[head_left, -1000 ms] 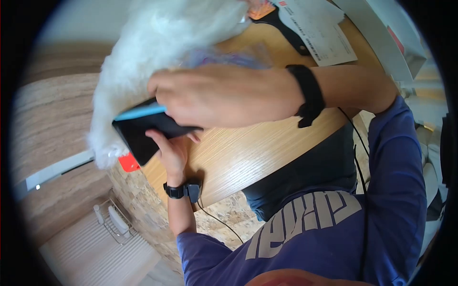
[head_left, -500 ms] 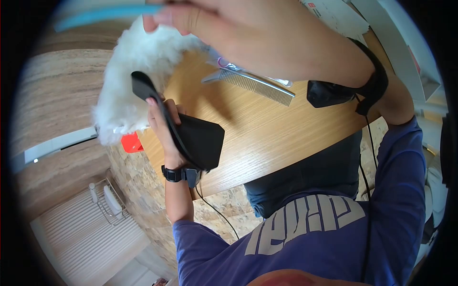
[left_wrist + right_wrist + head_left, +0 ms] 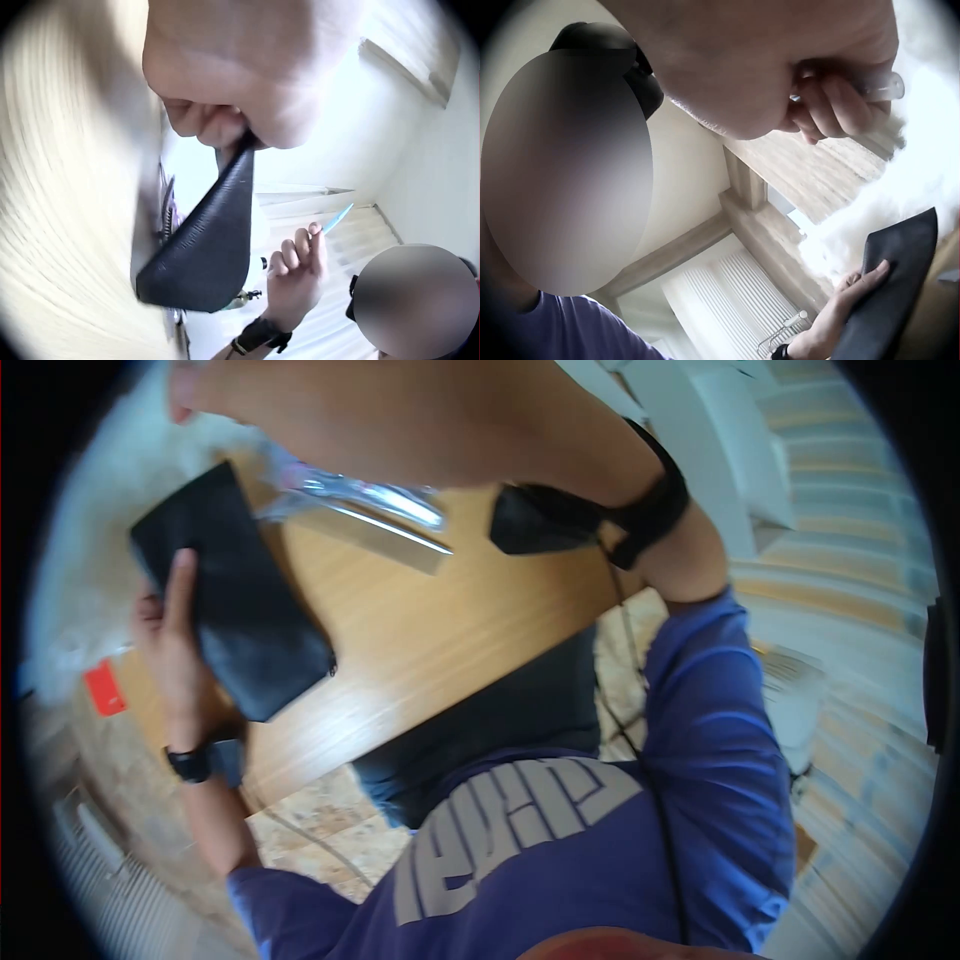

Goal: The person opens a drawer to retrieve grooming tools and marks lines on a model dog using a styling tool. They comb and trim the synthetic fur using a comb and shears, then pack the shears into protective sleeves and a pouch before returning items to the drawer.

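Observation:
In the head view a flat black case (image 3: 235, 600) is held at its left edge by the left hand (image 3: 178, 660), whose thumb lies along the near face. The left wrist view shows the curled fingers of that hand (image 3: 232, 75) gripping the case (image 3: 202, 247) by one end. High in the head view, the right hand (image 3: 390, 420) is raised, its fingertips near the top left edge. A slim light blue item (image 3: 339, 217) is pinched in the right hand (image 3: 298, 274) in the left wrist view; a translucent end (image 3: 889, 86) pokes out of its fist in the right wrist view.
On the wooden table (image 3: 400, 630) lie a metal comb (image 3: 390, 540) and a shiny clear-wrapped item (image 3: 400, 502). White fluffy material (image 3: 900, 172) is beyond the case. A red piece (image 3: 104, 688) shows at the left, and a cable (image 3: 655, 810) runs along the right sleeve.
The right hand has drawn the light blue item away from the case and lifted it. The case has turned from edge-on to show its broad face. The head view has shifted right.

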The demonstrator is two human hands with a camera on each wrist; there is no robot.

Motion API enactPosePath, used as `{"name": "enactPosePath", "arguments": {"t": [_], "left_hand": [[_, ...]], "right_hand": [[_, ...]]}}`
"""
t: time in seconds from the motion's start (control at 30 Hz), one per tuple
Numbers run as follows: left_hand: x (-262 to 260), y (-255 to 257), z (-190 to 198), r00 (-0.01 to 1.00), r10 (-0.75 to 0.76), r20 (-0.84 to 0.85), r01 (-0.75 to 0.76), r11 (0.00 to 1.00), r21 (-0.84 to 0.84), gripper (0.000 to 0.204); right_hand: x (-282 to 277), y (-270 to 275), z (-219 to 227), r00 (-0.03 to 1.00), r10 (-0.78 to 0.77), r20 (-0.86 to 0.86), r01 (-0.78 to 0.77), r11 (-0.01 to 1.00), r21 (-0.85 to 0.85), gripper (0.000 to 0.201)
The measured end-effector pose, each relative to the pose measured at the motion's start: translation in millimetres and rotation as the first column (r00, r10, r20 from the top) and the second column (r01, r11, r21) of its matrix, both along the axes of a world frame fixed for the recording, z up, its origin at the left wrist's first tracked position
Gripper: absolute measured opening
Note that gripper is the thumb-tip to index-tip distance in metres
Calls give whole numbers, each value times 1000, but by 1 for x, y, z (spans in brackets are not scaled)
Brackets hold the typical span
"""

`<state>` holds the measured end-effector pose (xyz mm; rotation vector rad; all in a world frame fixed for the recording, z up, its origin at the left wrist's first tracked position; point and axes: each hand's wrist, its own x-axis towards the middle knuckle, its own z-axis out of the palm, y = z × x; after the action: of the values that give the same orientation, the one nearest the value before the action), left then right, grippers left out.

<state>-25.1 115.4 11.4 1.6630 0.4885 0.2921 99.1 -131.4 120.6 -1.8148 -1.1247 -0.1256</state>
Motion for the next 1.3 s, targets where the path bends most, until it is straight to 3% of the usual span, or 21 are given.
{"name": "enactPosePath", "arguments": {"t": [0.03,0.07,0.1,0.13,0.17,0.2,0.3,0.37,0.43,0.5,0.57,0.63,0.73,0.83,0.93,0.97,1.03,1.17,1.2,1.23,1.3], "left_hand": [[-1,-12,3,1000,26,-5,-26,991,-131,18],[-1,-5,-1,999,2,-34,-6,993,-120,23],[-1,2,-6,998,-17,-60,11,996,-92,27],[-1,2,-12,998,-12,-66,4,994,-108,27],[0,3,-14,999,-28,-17,29,999,15,32],[0,7,-13,999,-46,23,42,987,153,37],[4,-5,-10,996,4,89,-29,959,281,33],[8,12,-26,992,-48,117,24,981,193,31],[12,20,-29,974,-162,160,87,914,396,28],[14,19,-25,984,-160,75,101,858,504,26],[13,2,-2,979,-142,146,-8,691,723,17],[14,32,-15,887,-417,198,120,623,773,24],[7,23,-3,852,-474,222,87,547,832,38],[-3,27,-10,852,-468,232,53,520,853,47],[-10,24,-5,860,-443,255,32,544,838,47],[-9,21,-4,857,-441,265,35,565,824,47],[-9,23,-7,844,-394,365,-56,611,790,49],[-8,23,0,835,-268,480,-144,735,662,38],[-10,20,9,821,-277,499,-137,754,643,36],[-8,16,9,826,-260,501,-152,752,642,32],[-6,3,-2,778,-168,605,-146,889,435,18]], "right_hand": [[7,-1,-19,931,-101,351,30,979,200,15],[30,18,-43,848,-148,509,-117,884,452,16],[28,8,-36,850,-131,510,-115,899,422,16],[27,-4,-22,893,-10,450,-138,945,295,18],[25,-13,-11,925,101,367,-177,967,181,21],[24,-13,-11,927,113,356,-193,962,195,21],[18,-11,-14,982,34,188,-55,993,108,22],[14,-9,-17,998,-6,57,2,998,69,23],[9,-8,-20,997,-28,-72,30,999,32,24],[6,-8,-22,983,-49,-177,47,999,-19,25],[2,-7,-24,967,-67,-248,42,994,-102,27],[-2,-7,-23,953,-70,-294,10,979,-203,28],[-19,-5,-16,937,-20,-349,-9,997,-82,33],[-18,-7,-19,960,104,-261,-125,990,-67,37],[-12,-8,-36,942,183,-283,-162,982,96,39],[-14,-7,-41,955,168,-244,-156,985,67,39],[-9,-2,-50,964,180,-196,-159,980,116,22],[-9,6,-32,997,65,-41,-73,975,-212,16],[-15,12,-29,987,21,-162,-49,984,-171,30],[-8,16,-43,997,66,28,-61,986,-157,45],[-25,21,-37,990,28,-142,-59,975,-216,54]]}}
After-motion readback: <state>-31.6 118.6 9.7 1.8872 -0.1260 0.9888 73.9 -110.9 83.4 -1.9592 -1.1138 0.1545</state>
